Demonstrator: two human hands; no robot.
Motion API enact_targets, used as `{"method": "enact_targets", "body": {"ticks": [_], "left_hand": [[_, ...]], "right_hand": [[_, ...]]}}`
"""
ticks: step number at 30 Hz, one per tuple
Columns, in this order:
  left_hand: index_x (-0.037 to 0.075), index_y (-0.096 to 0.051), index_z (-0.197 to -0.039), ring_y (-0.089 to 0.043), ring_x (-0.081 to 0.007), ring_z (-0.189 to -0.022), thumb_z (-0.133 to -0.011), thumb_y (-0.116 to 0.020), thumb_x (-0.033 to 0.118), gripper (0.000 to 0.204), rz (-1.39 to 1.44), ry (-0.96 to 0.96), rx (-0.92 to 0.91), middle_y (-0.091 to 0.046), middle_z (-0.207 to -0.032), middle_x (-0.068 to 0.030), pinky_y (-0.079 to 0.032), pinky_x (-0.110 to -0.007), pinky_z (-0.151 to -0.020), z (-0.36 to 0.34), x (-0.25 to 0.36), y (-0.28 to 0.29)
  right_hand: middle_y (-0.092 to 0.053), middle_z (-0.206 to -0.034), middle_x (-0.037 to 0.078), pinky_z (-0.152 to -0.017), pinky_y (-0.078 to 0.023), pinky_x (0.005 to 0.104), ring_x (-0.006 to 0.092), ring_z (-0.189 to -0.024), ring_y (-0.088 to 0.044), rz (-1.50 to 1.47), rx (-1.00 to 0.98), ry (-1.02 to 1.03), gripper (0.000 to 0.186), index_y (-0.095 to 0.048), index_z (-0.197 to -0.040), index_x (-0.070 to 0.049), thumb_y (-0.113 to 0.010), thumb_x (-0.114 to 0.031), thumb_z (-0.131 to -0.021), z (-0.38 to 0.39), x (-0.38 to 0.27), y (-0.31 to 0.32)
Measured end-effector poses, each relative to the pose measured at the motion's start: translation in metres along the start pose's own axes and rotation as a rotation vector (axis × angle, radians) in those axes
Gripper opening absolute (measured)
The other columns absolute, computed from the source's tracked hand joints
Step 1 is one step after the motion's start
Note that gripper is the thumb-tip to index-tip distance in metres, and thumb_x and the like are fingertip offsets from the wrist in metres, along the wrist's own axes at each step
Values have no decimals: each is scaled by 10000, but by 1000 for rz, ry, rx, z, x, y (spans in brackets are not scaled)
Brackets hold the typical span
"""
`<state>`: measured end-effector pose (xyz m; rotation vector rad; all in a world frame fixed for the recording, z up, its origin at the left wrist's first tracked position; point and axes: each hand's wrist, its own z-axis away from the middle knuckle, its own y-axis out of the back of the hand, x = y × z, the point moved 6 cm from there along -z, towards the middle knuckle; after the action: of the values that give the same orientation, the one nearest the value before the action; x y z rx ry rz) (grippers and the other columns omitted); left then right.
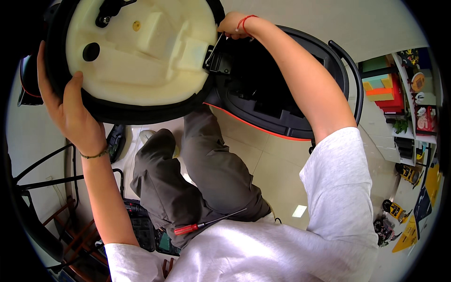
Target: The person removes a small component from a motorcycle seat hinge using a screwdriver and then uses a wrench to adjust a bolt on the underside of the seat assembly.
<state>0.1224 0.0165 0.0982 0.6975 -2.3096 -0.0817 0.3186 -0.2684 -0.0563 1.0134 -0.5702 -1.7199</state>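
Note:
My left hand (70, 110) grips the black padded rim of a seat-like lid (127, 66) with a cream moulded underside, raised at the upper left. My right hand (232, 26) is closed at the lid's right edge on a thin silver tool (216, 47), apparently a hex key, whose lower part reaches the black hinge bracket (218, 61); its tip is unclear. The lid joins an open black housing (268, 108) with an orange lower edge. A red-handled screwdriver (186, 229) lies across my lap.
An open tool case (141, 225) sits beside my legs at lower left. Black tubular frames (47, 182) stand at the left. White shelves (399, 150) with coloured boxes and toy vehicles line the right, beyond the tiled floor (253, 178).

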Motion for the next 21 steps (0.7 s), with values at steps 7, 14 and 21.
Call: {"method": "enact_targets", "body": {"ticks": [7,14,21], "left_hand": [[-68,-406,-1411,-474,-254,-1313,-879,-488,36,548,176,136,101,-348,-1543,-132,-419,-343,-1078,0,2,-5],[-64,-410,-1411,-480,-249,-1306,-871,-488,30,554,161,155,93,-359,-1538,-122,-418,-344,-1078,1,2,-7],[-45,-394,-1438,-486,-246,-1286,-858,-476,15,588,220,246,119,-402,-1493,-143,-406,-351,-1085,0,6,-7]], "right_hand": [[-679,-666,109,-584,-475,356,178,-530,-598,-149,130,104,335,-677,-774,-14,-506,-266,-915,13,1,0],[-635,-571,100,-519,-470,316,184,-505,-608,-233,248,215,291,-651,-735,-1,-539,-230,-875,11,17,-5],[-686,-696,184,-659,-548,412,307,-647,-691,-34,395,372,249,-668,-892,25,-521,-158,-807,33,-26,3]]}}
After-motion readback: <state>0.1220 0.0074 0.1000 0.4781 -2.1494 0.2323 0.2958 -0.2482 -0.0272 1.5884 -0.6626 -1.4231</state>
